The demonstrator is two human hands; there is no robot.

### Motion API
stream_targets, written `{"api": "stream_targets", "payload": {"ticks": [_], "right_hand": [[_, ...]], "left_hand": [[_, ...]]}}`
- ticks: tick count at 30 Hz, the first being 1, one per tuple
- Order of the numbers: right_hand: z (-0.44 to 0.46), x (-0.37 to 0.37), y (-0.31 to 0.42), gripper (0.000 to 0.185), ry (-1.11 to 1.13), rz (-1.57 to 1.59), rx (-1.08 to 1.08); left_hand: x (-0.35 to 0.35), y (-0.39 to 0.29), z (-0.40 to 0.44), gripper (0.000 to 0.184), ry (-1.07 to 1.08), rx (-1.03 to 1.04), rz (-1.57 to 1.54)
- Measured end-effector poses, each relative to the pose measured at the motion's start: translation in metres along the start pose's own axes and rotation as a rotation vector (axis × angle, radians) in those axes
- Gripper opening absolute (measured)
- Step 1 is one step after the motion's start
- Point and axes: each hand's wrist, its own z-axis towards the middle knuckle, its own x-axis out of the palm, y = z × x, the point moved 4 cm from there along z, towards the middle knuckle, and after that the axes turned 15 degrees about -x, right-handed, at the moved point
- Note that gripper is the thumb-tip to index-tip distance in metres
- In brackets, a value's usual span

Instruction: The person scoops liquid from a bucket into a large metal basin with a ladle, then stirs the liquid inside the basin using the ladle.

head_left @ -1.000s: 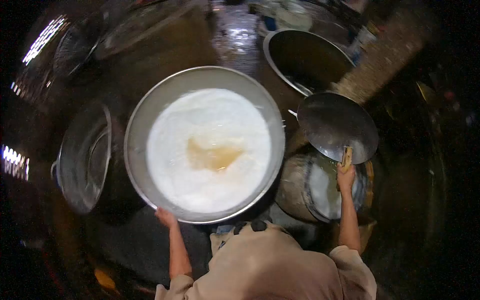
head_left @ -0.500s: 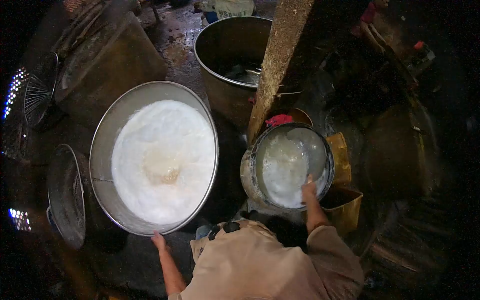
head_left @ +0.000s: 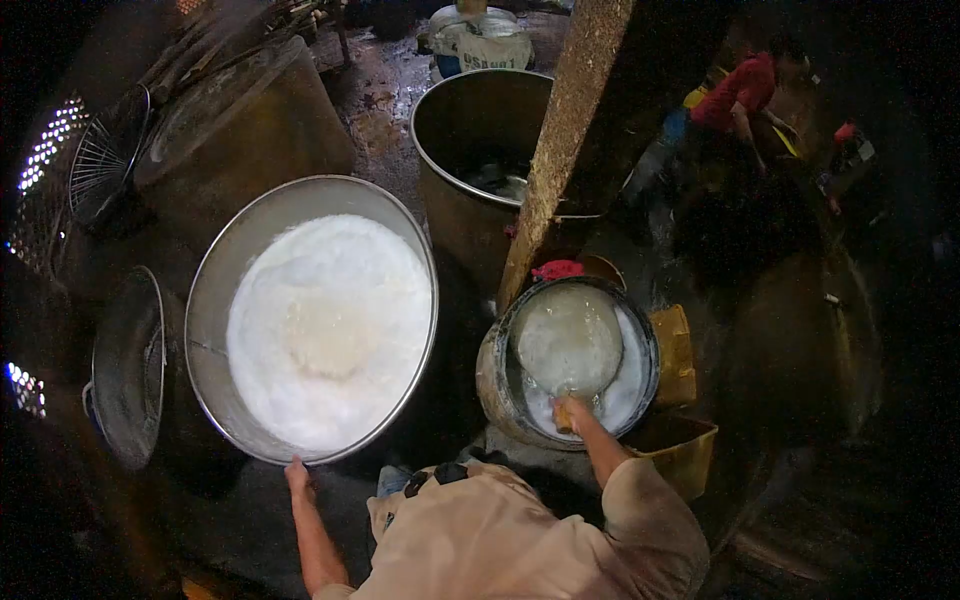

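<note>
At the lower rim of a wide metal basin (head_left: 210, 310), my left hand (head_left: 297, 475) is closed on the edge. White frothy liquid (head_left: 330, 320) fills much of the basin, with a beige patch in its middle. My right hand (head_left: 570, 412) grips the short handle of a large round scoop (head_left: 568, 345) inside a smaller pot (head_left: 492, 375). Pale liquid covers the scoop's bowl, and white foam (head_left: 632, 365) shows beside it in the pot.
A wooden post (head_left: 560, 150) slants down behind the pot. Beyond it stands a tall metal vat (head_left: 440, 180). Yellowish containers (head_left: 674, 350) sit right of the pot, a red cloth (head_left: 557, 270) behind it. Another person in red (head_left: 738, 95) is at upper right.
The scoop has swung from tilted at the pot's right side to flatter near its middle, my right hand moving left and down. My left hand stays at the basin rim. The person in red has appeared.
</note>
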Motion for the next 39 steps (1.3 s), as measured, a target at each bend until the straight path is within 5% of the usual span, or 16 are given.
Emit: {"api": "stream_targets", "payload": {"ticks": [2,5,6,11,15,21,22,23,29,33,36,39], "right_hand": [[-0.014,-0.013,0.009,0.013,0.044,-0.068,0.006],[-0.068,-0.009,0.057,0.015,0.024,-0.205,-0.006],[-0.077,-0.011,0.064,0.014,-0.014,-0.198,0.004],[-0.113,-0.015,0.095,0.013,-0.053,-0.304,0.007],[-0.156,0.039,0.141,0.014,0.054,-0.519,0.067],[-0.162,0.132,0.141,0.012,0.127,-0.712,0.149],[-0.163,0.158,0.137,0.013,0.166,-0.690,0.135],[-0.163,0.185,0.130,0.014,0.206,-0.668,0.122],[-0.126,0.347,0.053,0.013,0.325,-0.529,0.074],[-0.088,0.443,-0.026,0.011,0.403,-0.406,0.056],[-0.050,0.490,-0.085,0.009,0.436,-0.393,0.073],[-0.015,0.521,-0.150,0.007,0.469,-0.386,0.074]], "left_hand": [[-0.002,0.021,0.045,0.045,-0.016,0.054,-0.007],[0.003,-0.031,-0.075,0.044,0.018,-0.118,-0.088],[0.002,-0.008,-0.019,0.045,0.061,0.052,-0.063],[0.006,0.020,0.032,0.048,-0.018,0.141,-0.187],[-0.002,-0.016,-0.034,0.051,0.011,0.213,0.008],[-0.018,0.014,0.009,0.064,0.058,0.157,-0.060],[-0.026,0.023,0.024,0.067,-0.039,0.053,-0.026],[-0.034,-0.003,-0.006,0.062,0.015,-0.087,-0.439],[-0.087,-0.036,0.067,0.045,-0.202,0.277,-0.312],[-0.076,-0.041,0.119,0.055,-0.247,0.175,-0.252],[-0.059,-0.041,0.110,0.061,-0.521,0.254,-0.058],[-0.071,-0.070,0.082,0.055,-0.383,0.040,-0.254]]}}
